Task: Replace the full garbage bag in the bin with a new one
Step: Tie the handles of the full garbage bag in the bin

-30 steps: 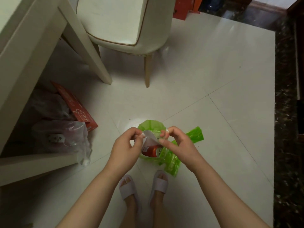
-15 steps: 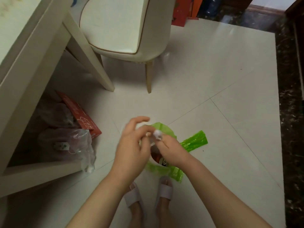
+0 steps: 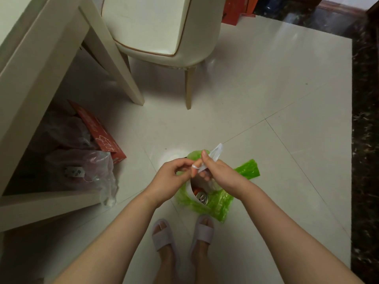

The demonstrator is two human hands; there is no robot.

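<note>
A full white garbage bag (image 3: 213,184) hangs below my hands, a red can (image 3: 202,196) showing through its mouth. My left hand (image 3: 174,182) and my right hand (image 3: 219,174) meet above it, both pinching the bag's white handle strips (image 3: 214,153); one strip is looped around a finger, another sticks up past my right fingers. Under the bag lies crumpled green plastic (image 3: 215,203), with a green strip (image 3: 247,169) reaching out to the right. I cannot tell whether the green plastic covers a bin; no bin wall shows.
A cream chair (image 3: 162,27) stands ahead, its legs near the middle of the floor. A cream table leg (image 3: 114,64) and frame are at left, with a red box (image 3: 98,132) and clear plastic bags (image 3: 90,167) under it. My sandalled feet (image 3: 182,236) stand just behind the bag.
My hands have drawn the bag's mouth together and crossed the white handles. One strip now sticks up past my right hand. The view has tilted slightly.
</note>
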